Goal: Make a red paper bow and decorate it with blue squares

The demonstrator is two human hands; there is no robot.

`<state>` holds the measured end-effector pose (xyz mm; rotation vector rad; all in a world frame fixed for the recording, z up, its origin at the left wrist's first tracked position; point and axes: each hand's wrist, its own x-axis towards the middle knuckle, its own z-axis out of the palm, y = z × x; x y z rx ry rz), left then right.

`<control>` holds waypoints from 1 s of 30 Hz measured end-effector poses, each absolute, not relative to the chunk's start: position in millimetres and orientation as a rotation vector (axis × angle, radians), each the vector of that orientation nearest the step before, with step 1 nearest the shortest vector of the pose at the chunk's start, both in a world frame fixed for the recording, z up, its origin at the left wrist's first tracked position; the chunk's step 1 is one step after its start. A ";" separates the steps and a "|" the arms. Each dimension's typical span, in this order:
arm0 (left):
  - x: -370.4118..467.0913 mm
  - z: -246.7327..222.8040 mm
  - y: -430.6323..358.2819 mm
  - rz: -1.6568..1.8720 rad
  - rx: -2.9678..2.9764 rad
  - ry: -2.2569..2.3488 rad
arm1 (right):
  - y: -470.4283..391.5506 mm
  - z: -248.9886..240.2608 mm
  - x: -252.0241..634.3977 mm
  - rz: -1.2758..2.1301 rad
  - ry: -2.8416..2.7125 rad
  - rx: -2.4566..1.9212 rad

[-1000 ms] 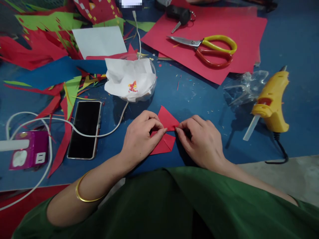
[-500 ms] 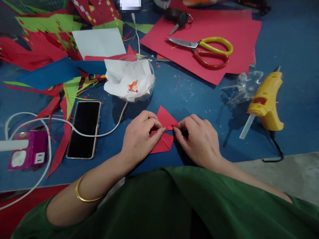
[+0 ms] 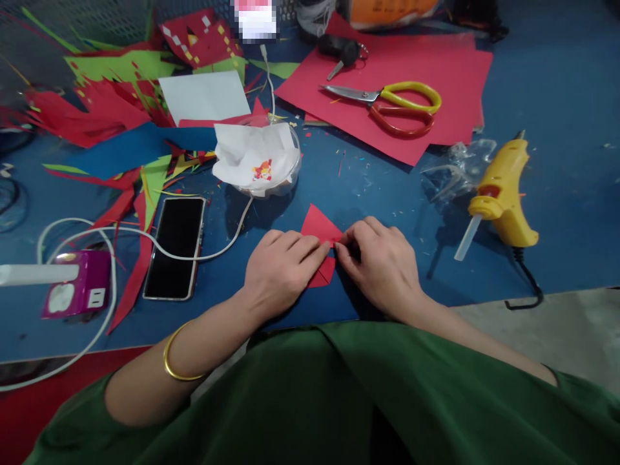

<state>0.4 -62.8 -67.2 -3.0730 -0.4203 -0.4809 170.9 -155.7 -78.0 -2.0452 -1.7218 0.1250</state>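
Note:
A small folded piece of red paper (image 3: 320, 223) lies on the blue table near its front edge, between my hands. My left hand (image 3: 287, 268) is on its left side, fingers closed together, thumb and fingertips gripping the paper near its middle and covering its left part. At the right side my right hand (image 3: 380, 266) pinches the edge of the same paper between thumb and forefinger. The lower part of the paper shows crease lines.
Beyond stand a paper-lined bowl (image 3: 256, 158), scissors (image 3: 387, 106) and keys (image 3: 339, 51) on red sheets (image 3: 453, 77). A yellow glue gun (image 3: 504, 194) lies right. Left are a phone (image 3: 175, 248), a purple adapter (image 3: 92, 281), a white cable and paper scraps (image 3: 106, 106).
My left hand has slid a little right along the paper, its fingers now flatter and covering more of it. My right hand keeps its pinch. The view has shifted slightly.

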 end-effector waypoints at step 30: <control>-17.6 -60.8 -94.2 -0.558 -2.860 -0.852 | -190.4 -75.8 173.6 -0.118 -2.201 -1.635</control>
